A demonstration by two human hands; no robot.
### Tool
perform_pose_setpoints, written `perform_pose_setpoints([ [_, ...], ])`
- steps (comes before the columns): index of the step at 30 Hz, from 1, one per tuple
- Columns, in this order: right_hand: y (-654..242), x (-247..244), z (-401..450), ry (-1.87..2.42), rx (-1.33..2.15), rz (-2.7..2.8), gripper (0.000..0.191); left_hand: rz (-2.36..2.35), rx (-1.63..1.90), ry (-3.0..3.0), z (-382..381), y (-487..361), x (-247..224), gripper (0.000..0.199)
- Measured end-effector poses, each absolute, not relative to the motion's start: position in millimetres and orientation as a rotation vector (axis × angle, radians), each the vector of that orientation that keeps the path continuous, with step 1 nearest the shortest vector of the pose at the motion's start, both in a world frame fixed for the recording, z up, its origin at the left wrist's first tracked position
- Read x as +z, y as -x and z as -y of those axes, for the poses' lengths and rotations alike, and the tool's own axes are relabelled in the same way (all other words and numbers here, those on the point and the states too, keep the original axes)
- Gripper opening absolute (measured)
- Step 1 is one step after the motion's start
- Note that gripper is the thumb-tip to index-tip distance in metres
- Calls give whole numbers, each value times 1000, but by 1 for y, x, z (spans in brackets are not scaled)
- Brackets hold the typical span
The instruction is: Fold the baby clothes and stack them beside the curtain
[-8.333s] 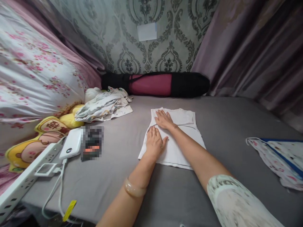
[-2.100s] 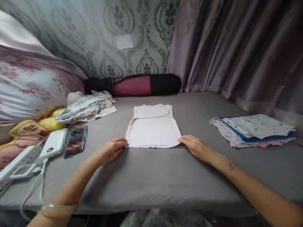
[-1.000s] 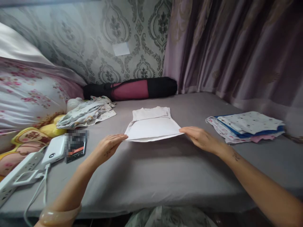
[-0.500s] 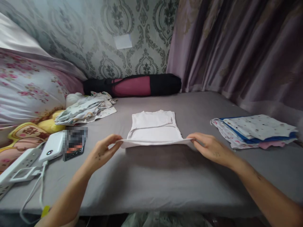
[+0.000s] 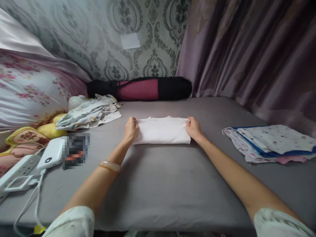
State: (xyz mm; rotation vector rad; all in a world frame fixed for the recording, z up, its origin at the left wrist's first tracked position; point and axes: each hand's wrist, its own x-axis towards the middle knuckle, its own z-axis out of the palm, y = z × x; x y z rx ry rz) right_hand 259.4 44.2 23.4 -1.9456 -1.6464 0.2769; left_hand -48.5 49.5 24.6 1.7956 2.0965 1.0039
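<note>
A white garment (image 5: 163,131), folded into a wide rectangle, lies on the grey sheet in front of me. My left hand (image 5: 132,128) grips its upper left corner, fingers closed on the cloth. At the upper right corner, my right hand (image 5: 194,127) pinches the cloth in the same way. The folded layer lies over most of the garment, with a bit of the neckline showing along the far edge.
Folded patterned cloths (image 5: 278,140) are stacked at the right. A crumpled patterned cloth (image 5: 90,113), a power bank (image 5: 51,153), a blurred-out dark object (image 5: 76,151) and a power strip (image 5: 22,168) lie left. A black and maroon bag (image 5: 139,89) rests by the wall.
Both hands have moved away from me, carrying the garment's near edge up and over its far part. The cloth now forms a shorter rectangle.
</note>
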Motion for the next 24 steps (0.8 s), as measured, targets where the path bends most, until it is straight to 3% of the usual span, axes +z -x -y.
perform_pose_setpoints([
  [11,-247,15,-64,2095,133,1909,38,-2238,494,-2053,-67,40,19,30],
  [24,-254,4,-78,2105,211,1798,37,-2188,539,-2031,-80,38,10,37],
])
